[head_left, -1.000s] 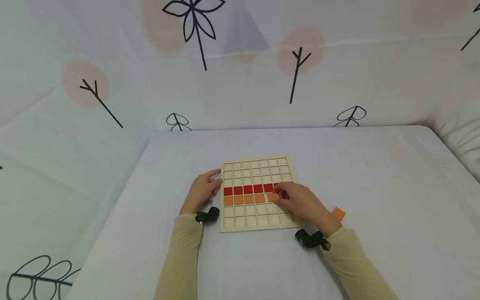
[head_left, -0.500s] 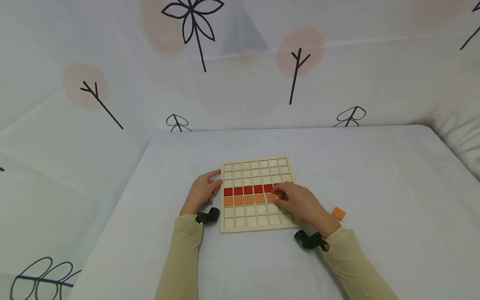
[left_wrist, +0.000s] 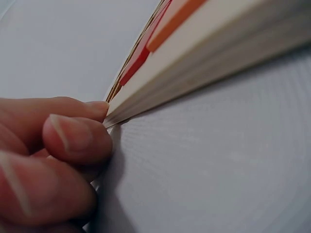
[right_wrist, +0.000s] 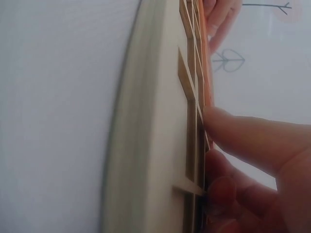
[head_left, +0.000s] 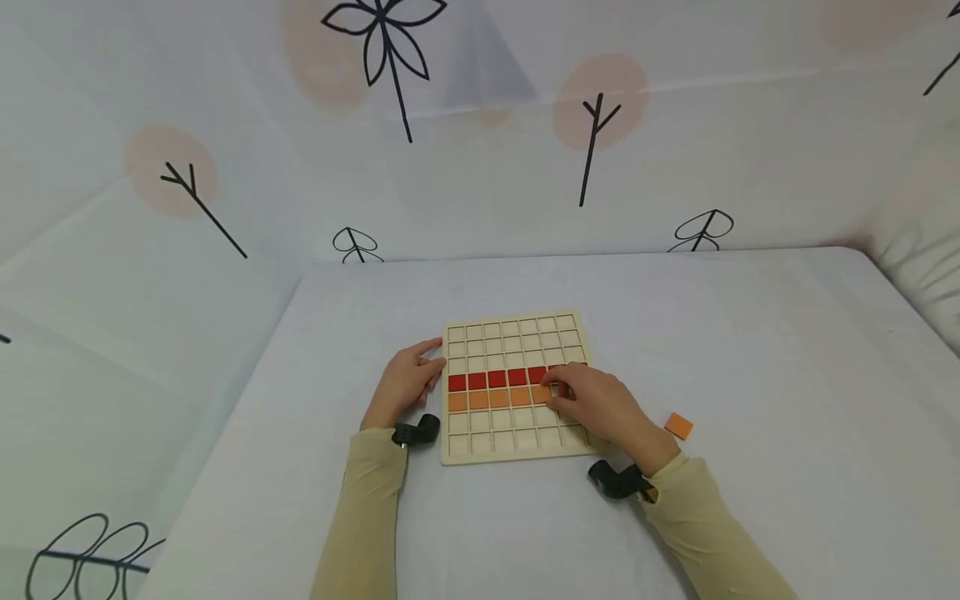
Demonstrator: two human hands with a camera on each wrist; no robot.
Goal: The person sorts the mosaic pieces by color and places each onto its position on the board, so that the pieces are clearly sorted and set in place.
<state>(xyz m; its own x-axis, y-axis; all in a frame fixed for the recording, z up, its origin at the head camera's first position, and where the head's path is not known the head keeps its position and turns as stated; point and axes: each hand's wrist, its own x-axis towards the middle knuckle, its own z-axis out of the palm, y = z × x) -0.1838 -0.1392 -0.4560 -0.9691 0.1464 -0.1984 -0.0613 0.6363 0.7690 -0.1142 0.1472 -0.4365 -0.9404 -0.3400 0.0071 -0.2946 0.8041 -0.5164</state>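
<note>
A pale wooden grid board (head_left: 504, 442) lies on the white-covered table. Across its middle run a row of red tiles (head_left: 497, 379) and, just below, a row of orange tiles (head_left: 478, 401). My right hand (head_left: 606, 406) reaches over the board's right side, thumb and fingertips pinching an orange tile (head_left: 540, 393) at the right end of the orange row. This tile lies in line with its neighbours. At the left edge, my left hand (head_left: 401, 383) touches the board with its fingertips; the left wrist view shows a fingertip (left_wrist: 99, 109) against the board's side.
One loose orange tile (head_left: 678, 426) lies on the table right of the board, beside the right wrist. Each wrist carries a black camera mount (head_left: 618, 479). Behind the table hangs a patterned cloth (head_left: 480, 183).
The pinched orange tile has shifted slightly left and now lines up with the row, closing the gap to its neighbour. The left hand stays in place.
</note>
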